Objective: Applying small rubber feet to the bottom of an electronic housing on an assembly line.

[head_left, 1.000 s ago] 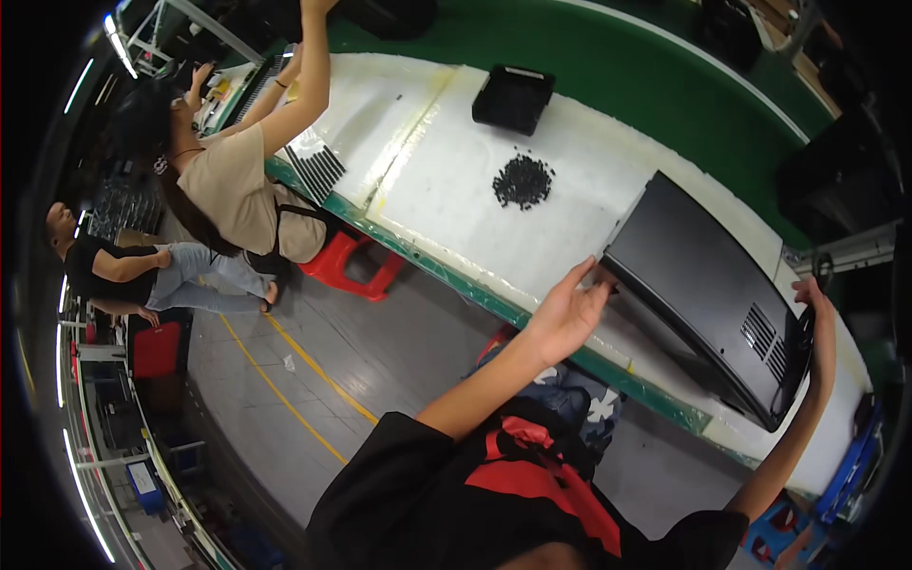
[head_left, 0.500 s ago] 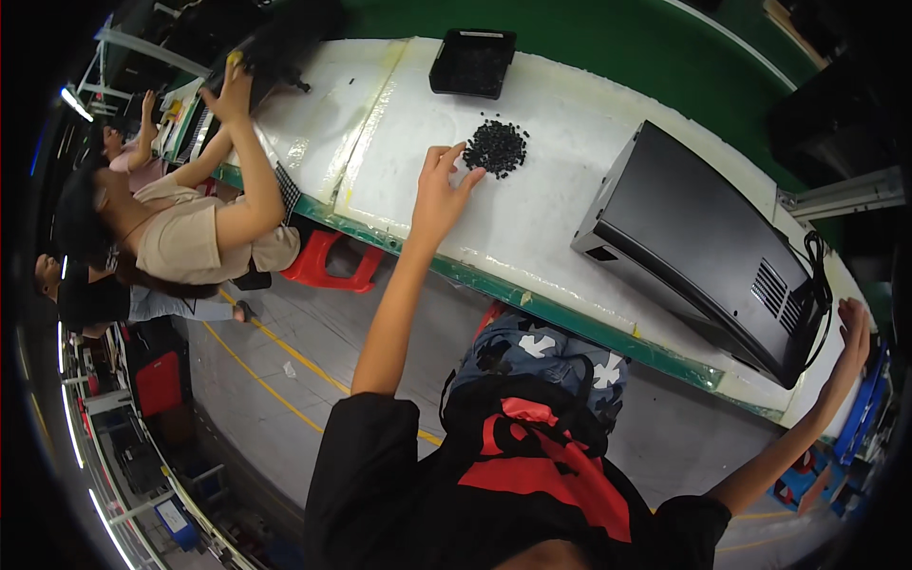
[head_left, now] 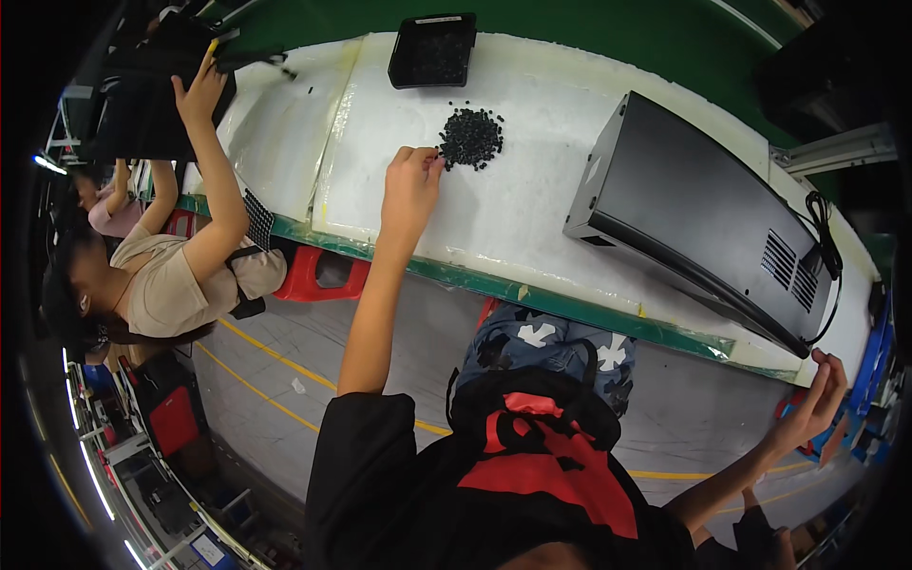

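My left hand (head_left: 408,195) is at the left edge of a loose pile of small black parts (head_left: 472,139) on the white-covered bench. Its thumb and fingertips are closed in a pinch there; anything between them is too small to make out. On the right, my right hand (head_left: 819,397) is beside the near right corner of a large black appliance housing (head_left: 698,204) with vent slots. Its fingers are stretched out, one tip close to that corner, and the hand holds nothing I can see. Whether it touches the housing I cannot tell.
A shallow black tray (head_left: 433,52) stands on the far side of the bench (head_left: 541,66), beyond the pile. A black cord (head_left: 825,237) hangs at the housing's right end. To the left, a co-worker in a beige top (head_left: 171,285) raises an arm over dark equipment. A red stool (head_left: 323,275) stands below.
My left fingers have closed from a spread pose into a pinch at the pile's edge. My right hand has come down and nearer, beside the housing's corner. The whole view has shifted slightly.
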`<state>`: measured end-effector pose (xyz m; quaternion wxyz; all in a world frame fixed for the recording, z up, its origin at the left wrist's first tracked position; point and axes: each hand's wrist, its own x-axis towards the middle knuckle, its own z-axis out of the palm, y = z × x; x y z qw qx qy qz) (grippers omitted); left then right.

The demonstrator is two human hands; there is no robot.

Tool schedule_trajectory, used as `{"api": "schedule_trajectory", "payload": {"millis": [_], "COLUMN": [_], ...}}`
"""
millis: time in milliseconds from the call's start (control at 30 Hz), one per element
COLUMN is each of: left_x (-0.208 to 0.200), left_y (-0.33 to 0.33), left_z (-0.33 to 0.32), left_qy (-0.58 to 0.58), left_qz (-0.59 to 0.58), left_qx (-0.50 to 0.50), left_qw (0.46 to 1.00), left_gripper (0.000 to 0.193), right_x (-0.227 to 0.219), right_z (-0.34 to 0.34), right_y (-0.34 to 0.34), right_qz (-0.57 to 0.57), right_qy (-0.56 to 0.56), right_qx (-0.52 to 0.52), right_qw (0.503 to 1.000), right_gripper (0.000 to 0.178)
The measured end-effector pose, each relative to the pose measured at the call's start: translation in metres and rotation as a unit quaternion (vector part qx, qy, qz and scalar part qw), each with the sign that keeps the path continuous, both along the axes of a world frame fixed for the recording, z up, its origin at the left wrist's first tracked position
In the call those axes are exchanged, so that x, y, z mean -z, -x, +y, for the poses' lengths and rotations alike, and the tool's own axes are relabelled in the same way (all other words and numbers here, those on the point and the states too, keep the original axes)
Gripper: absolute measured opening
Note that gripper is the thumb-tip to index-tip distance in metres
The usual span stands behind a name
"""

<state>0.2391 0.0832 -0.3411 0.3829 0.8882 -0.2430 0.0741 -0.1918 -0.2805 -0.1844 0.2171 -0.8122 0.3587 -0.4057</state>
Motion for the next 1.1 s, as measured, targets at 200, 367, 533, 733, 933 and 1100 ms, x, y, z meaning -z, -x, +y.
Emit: {"api": "schedule_trajectory", "payload": {"millis": [200,367,533,733,933,1100], "left_x": [-0.002,0.006,0.001,-0.005,-0.002,-0.005], "left_y": [0.008,0.004,0.001,0.004,-0.002,0.003], "left_z": [0.002,0.003,0.007,0.012,0.014,0.01], "left_qy": [-0.05,-0.083,-0.069,-0.08,-0.103,-0.134], "left_qz": [0.006,-0.038,-0.017,0.014,0.017,0.001], "left_qx": [0.007,0.034,0.057,0.038,0.045,0.044], "left_qw": [0.999,0.995,0.996,0.996,0.993,0.99], "left_gripper": [0.015,0.017,0.016,0.017,0.016,0.014], "right_x": [0.005,-0.001,0.002,0.007,0.008,0.009], "right_z": [0.024,0.031,0.035,0.034,0.038,0.042], "right_y": [-0.017,-0.014,-0.014,-0.016,-0.017,-0.018], "right_qz": [-0.019,-0.038,-0.026,-0.052,-0.036,-0.042], "right_qy": [0.006,0.081,0.087,0.073,0.058,0.062], "right_qx": [-0.035,-0.003,-0.021,-0.054,-0.046,-0.052], "right_qw": [0.999,0.996,0.996,0.994,0.997,0.996], "right_gripper": [0.019,0.018,0.017,0.016,0.018,0.017]}}
